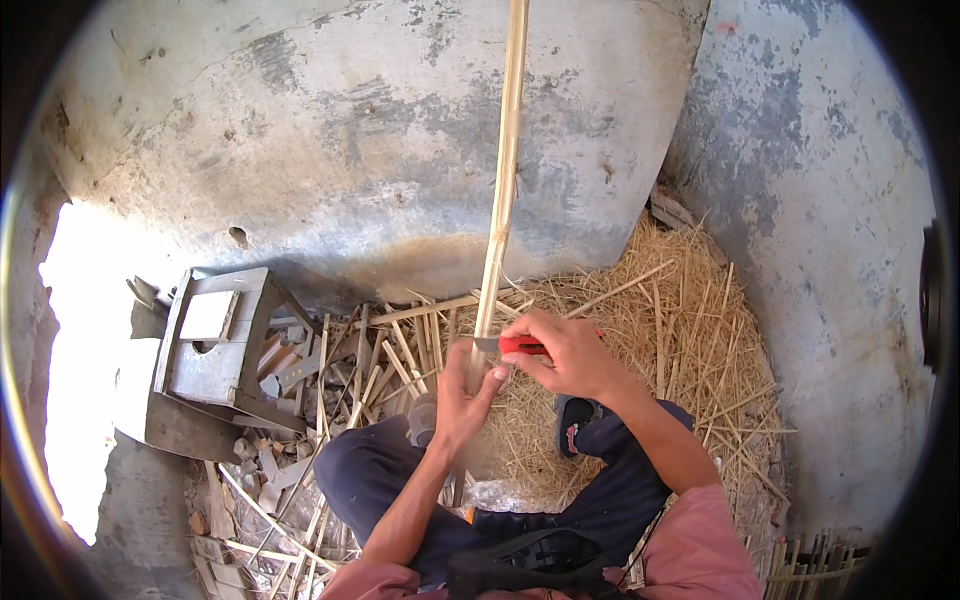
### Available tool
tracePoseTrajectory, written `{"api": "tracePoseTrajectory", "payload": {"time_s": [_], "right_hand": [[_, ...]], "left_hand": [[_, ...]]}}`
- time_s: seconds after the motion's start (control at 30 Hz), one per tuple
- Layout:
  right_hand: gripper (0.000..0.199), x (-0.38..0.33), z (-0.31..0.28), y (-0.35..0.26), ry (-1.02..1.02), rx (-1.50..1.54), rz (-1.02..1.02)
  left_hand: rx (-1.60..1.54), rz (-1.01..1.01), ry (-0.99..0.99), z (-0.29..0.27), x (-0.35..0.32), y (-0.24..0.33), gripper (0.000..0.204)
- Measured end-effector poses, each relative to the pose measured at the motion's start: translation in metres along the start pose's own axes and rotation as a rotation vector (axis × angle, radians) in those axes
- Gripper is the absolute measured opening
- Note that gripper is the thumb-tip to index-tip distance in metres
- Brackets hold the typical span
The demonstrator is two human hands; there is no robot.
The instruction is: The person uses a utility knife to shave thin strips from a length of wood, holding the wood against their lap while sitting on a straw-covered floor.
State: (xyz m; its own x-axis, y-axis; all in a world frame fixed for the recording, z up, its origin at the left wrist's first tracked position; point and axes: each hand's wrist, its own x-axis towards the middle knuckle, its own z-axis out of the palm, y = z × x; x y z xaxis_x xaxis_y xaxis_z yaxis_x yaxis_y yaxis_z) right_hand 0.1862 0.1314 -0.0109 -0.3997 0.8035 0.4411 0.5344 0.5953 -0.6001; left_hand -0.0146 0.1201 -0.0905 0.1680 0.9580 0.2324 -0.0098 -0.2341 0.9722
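Observation:
A long, pale split bamboo strip [504, 150] rises from between my knees to the upper edge of the view. Low on it, my left hand [460, 402] is closed around the strip, thumb along its right side. My right hand [565, 358] grips a red utility knife [520, 345] from the right. The knife's blade [486, 344] points left and lies across the strip just above my left fingers. How deep the edge sits in the bamboo cannot be made out. A thin curl hangs off the strip a little higher up.
Straw-like shavings [690, 330] heap up ahead and to the right. Loose bamboo sticks [400, 350] and rubble [270, 465] lie to the left, by a worn wooden box [215, 350]. A stained plaster wall [330, 150] stands in front, another [830, 230] at the right.

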Motion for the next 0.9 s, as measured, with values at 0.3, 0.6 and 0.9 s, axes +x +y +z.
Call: {"api": "tracePoseTrajectory", "payload": {"time_s": [0.3,0.6,0.9], "right_hand": [[0.023,-0.002,0.011,0.005,0.032,-0.075,-0.079],[0.022,-0.002,0.019,0.003,0.097,-0.186,-0.159],[0.025,-0.003,0.023,0.003,0.165,-0.257,-0.220]], "left_hand": [[-0.057,-0.032,-0.016,-0.003,-0.002,-0.004,0.030],[0.048,0.015,0.058,-0.003,-0.002,0.005,0.023],[0.078,0.038,0.121,-0.003,-0.002,-0.002,0.021]]}}
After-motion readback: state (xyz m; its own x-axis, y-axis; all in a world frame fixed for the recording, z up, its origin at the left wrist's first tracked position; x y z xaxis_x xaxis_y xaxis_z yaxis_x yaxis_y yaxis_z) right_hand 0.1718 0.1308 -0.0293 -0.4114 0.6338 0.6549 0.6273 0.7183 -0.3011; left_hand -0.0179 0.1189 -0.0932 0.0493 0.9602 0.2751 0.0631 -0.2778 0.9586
